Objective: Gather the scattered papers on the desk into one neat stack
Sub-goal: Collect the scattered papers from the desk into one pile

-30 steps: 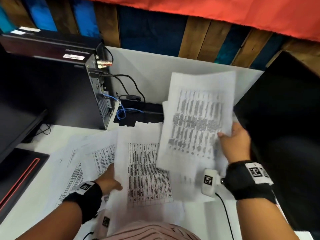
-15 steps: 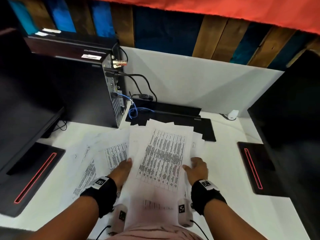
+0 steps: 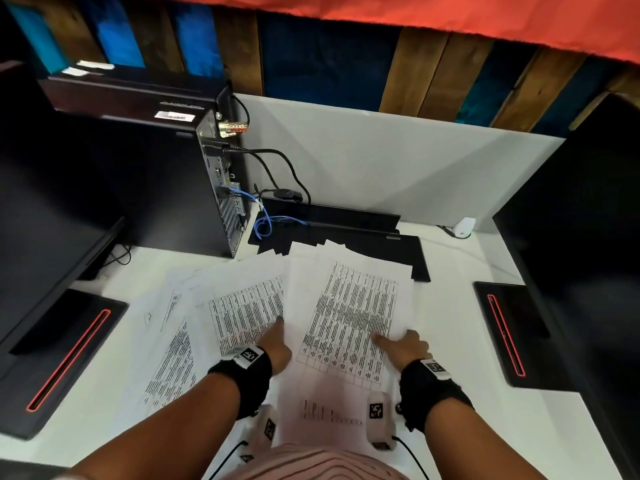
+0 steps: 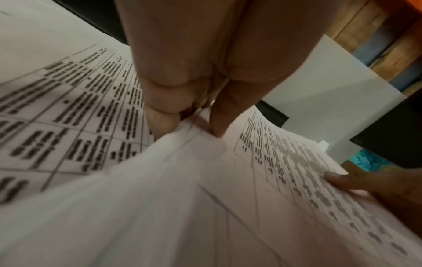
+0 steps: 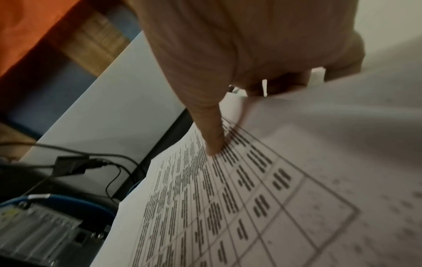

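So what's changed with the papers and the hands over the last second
The right hand brought the raised sheaf down onto the middle pile and now grips its right edge, thumb on top. The left hand moved from the left sheets to the pile's left edge, where it pinches it. The left sheets stay fanned out on the desk, ungathered.
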Motion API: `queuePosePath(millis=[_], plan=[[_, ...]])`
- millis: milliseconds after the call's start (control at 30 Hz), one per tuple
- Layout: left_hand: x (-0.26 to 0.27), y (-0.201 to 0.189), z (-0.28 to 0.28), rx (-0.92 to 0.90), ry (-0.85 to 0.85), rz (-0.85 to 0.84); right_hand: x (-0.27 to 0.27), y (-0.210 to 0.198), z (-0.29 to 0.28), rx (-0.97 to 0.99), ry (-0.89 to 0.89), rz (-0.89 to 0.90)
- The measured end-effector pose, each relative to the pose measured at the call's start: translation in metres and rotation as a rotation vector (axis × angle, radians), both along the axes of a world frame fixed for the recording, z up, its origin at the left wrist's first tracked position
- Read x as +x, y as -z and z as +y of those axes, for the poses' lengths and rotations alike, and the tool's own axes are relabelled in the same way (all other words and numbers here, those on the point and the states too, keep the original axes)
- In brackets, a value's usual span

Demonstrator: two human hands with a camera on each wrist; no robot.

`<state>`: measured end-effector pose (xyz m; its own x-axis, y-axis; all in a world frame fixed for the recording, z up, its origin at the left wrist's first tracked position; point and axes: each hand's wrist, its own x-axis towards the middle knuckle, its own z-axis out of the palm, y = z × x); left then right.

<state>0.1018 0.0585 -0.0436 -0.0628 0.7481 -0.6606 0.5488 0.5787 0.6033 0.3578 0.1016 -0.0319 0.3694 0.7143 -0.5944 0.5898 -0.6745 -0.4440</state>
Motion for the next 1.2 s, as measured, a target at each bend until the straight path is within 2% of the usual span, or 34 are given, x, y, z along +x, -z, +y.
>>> queuePosePath(millis=[67, 133, 267, 367, 467, 533, 600, 667, 733, 800, 967, 1100, 1200], plan=[[0.004, 0.004, 0.001, 0.0, -0.027, 0.014, -0.001, -0.003, -0.004, -0.019, -0.068, -0.014], [0.002, 0.011, 0.003, 0.004, -0.014, 0.025, -0.004, 0.0, -0.006, 0.068, -0.067, 0.032], [-0.012, 0.005, -0.006, 0.098, 0.036, 0.031, -0.005, 0.005, -0.014, 0.198, 0.027, 0.303], [-0.043, 0.001, -0.02, 0.127, -0.015, 0.159, -0.003, 0.01, -0.019, 0.191, 0.14, 0.348], [-0.092, -0.001, -0.035, 0.101, -0.185, 0.521, 0.002, 0.019, -0.014, 0.151, 0.149, 0.357], [-0.125, -0.005, -0.049, 0.027, -0.41, 0.625, 0.005, 0.021, -0.011, 0.109, 0.105, 0.34], [-0.144, -0.006, -0.06, -0.06, -0.512, 0.674, 0.007, 0.02, -0.009, 0.089, 0.037, 0.335], [-0.148, -0.003, -0.064, -0.062, -0.556, 0.633, 0.01, 0.023, -0.008, 0.088, 0.012, 0.334], [-0.144, 0.0, -0.063, -0.009, -0.577, 0.484, 0.01, 0.025, -0.007, 0.084, 0.006, 0.328], [-0.14, 0.0, -0.059, 0.032, -0.578, 0.406, 0.009, 0.028, -0.007, 0.091, 0.011, 0.3], [-0.123, -0.009, -0.053, -0.034, -0.42, 0.44, 0.008, 0.027, -0.008, 0.094, -0.02, 0.249], [-0.104, -0.021, -0.051, 0.14, -0.429, 0.303, 0.006, 0.021, -0.009, 0.097, -0.069, 0.201], [-0.097, -0.051, -0.049, 0.262, -0.364, 0.375, 0.005, 0.018, -0.011, 0.103, -0.076, 0.193]])
